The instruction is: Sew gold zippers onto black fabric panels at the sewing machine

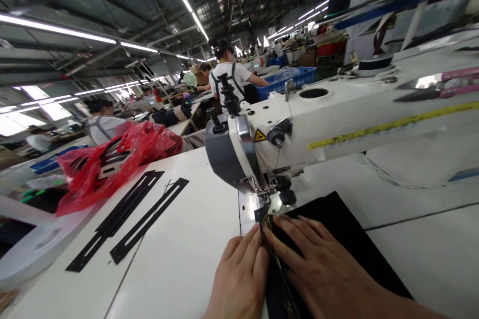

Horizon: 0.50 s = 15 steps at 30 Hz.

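Note:
A black fabric piece lies under the sewing machine, its top end at the presser foot. Along its left side runs a zipper with gold-coloured teeth. My left hand has its fingers bent and pressed together at the zipper's left edge, just in front of the presser foot. Flat on the fabric, with fingers stretched toward the needle area, lies my right hand; its index finger runs beside the zipper. The lower end of the fabric is partly hidden by my hands.
Left on the white table lie several black slotted strips. Behind them is a red plastic bag with more pieces. Pink-handled scissors rest on the machine arm. A person stands beyond, near a blue crate.

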Available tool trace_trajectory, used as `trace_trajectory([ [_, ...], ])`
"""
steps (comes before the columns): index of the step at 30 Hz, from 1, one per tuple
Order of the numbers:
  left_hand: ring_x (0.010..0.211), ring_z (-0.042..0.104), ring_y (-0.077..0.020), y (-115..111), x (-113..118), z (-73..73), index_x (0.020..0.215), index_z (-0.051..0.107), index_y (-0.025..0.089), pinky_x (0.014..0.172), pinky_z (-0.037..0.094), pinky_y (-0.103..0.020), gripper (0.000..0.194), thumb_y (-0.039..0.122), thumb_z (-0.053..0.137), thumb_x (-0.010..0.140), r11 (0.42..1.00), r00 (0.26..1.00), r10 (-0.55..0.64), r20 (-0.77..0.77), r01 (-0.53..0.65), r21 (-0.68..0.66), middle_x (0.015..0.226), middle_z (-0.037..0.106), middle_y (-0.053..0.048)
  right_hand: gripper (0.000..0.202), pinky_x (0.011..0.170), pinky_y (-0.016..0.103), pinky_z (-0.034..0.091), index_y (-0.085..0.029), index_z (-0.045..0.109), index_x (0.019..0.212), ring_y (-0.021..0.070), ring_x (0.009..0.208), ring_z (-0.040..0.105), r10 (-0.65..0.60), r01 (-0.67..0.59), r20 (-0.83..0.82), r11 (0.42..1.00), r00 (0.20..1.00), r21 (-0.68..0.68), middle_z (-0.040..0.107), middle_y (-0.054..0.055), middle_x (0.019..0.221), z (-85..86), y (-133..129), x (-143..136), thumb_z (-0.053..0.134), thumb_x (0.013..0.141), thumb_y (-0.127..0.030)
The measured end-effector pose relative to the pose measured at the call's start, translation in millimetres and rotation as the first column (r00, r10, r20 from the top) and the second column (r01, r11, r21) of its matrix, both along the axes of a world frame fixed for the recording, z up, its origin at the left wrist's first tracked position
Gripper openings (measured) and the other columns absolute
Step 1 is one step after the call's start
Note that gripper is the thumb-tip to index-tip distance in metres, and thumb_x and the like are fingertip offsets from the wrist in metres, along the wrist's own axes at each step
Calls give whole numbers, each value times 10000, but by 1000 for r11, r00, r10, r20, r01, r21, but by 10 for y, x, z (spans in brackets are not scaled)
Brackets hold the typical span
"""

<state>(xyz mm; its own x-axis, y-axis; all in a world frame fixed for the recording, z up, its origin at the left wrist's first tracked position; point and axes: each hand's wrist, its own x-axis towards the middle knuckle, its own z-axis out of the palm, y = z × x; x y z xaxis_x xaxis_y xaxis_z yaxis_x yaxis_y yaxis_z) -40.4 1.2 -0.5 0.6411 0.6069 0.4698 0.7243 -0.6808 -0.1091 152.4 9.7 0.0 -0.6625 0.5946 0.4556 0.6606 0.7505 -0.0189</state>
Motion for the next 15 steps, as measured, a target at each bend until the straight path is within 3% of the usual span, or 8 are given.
trace_trajectory([
  [4,1014,609,-231,11,-51,-17,1071,566,98,784,532,-325,312,118,292,923,999,999,-43,-28,44,23,1078,644,-144,570,972,430,344,-242,339,1387,243,1222,426,8,-13,-25,982,1000,-190,453,96,1354,10,-5,-1,443,841,-372],
  [8,1038,586,-228,28,-80,-23,1128,543,104,783,508,-324,327,112,292,918,996,997,-64,-48,66,58,1097,624,-146,584,1034,433,252,-242,239,1428,237,1286,333,21,-27,-23,946,1000,-323,374,110,1409,24,-21,17,394,885,-392],
  [15,1034,586,-224,19,-75,-25,1089,560,103,795,503,-319,306,109,305,920,995,996,-75,-49,78,54,1059,640,-138,595,1048,437,239,-243,239,1427,238,1292,318,17,-25,-26,942,1000,-334,367,100,1415,16,-46,23,401,877,-402],
])
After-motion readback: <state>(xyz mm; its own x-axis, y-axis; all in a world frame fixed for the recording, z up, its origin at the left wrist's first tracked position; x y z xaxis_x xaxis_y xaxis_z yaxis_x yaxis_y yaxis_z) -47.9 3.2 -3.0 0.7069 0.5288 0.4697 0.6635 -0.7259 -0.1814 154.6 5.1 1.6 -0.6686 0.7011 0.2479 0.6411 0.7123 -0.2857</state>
